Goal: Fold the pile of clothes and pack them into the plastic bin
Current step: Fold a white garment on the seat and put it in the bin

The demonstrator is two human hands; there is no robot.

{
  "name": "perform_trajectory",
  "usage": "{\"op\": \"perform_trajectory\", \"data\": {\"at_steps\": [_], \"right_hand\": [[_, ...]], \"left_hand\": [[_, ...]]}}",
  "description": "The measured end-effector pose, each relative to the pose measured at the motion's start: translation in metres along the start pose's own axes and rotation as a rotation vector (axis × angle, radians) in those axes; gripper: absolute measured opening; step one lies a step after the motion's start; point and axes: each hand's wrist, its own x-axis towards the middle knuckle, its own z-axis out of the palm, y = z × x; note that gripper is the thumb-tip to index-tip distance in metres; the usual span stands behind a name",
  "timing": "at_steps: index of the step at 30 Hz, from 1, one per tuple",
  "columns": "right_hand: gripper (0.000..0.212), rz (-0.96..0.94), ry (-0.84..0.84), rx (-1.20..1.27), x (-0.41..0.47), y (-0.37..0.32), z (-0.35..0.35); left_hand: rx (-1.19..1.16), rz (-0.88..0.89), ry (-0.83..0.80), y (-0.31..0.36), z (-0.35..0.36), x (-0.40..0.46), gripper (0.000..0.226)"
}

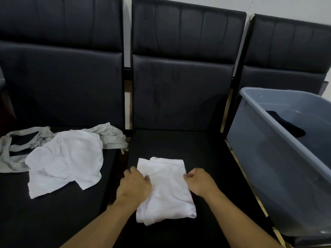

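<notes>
Folded white shirt [166, 190] lies on the middle seat [206, 158]. Left hand [133, 183] grips its 9 o'clock edge, fingers curled; right hand [199, 180] pinches the 3 o'clock edge. Unfolded pile [62, 158] at 9 o'clock; bin [279, 158] at 3 o'clock, holding a dark garment [284, 126].

Single head-worn wide-angle view, looking forward and steeply down from above the person's own forearms, which enter from the bottom edge. Close range: left hand [134, 183] and right hand [200, 181] sit low-centre on the middle seat [206, 158]. Seat backs [182, 68] fill the upper half, facing the camera. Frame edges bow from lens distortion. Grey bin [279, 151] cut off at right edge. No second view to overlap.
</notes>
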Motion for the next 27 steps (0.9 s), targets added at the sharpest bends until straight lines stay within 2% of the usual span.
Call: {"op": "perform_trajectory", "data": {"at_steps": [2, 5, 8, 12, 15, 19, 23, 27], "right_hand": [[0.038, 0.124, -0.008, 0.107, 0.006, 0.006, 0.006], [0.048, 0.208, -0.105, 0.326, 0.01, 0.006, 0.024], [0.048, 0.168, -0.045, 0.189, 0.012, 0.002, 0.036], [0.036, 0.102, 0.011, 0.098, 0.011, 0.004, 0.037], [0.024, 0.049, 0.071, 0.091, 0.008, 0.007, 0.033], [0.029, -0.019, 0.145, 0.126, -0.003, 0.008, 0.024], [0.036, -0.123, 0.249, 0.165, -0.022, 0.008, -0.022], [0.033, -0.192, 0.383, 0.206, -0.048, 0.008, -0.094]], "left_hand": [[-0.033, -0.094, -0.068, 0.002, 0.004, 0.003, 0.066], [-0.016, -0.08, -0.09, 0.007, 0.015, 0.0, 0.071], [-0.073, -0.054, -0.095, 0.014, 0.025, 0.002, 0.07], [-0.158, -0.011, -0.155, 0.024, 0.033, 0.005, 0.052], [-0.258, 0.014, -0.141, 0.028, 0.034, 0.004, 0.043], [-0.33, 0.045, -0.129, 0.033, 0.024, 0.002, 0.038], [-0.426, 0.196, -0.089, 0.059, -0.004, -0.006, 0.025], [-0.536, 0.37, -0.028, 0.118, -0.042, -0.029, 0.02]]}}
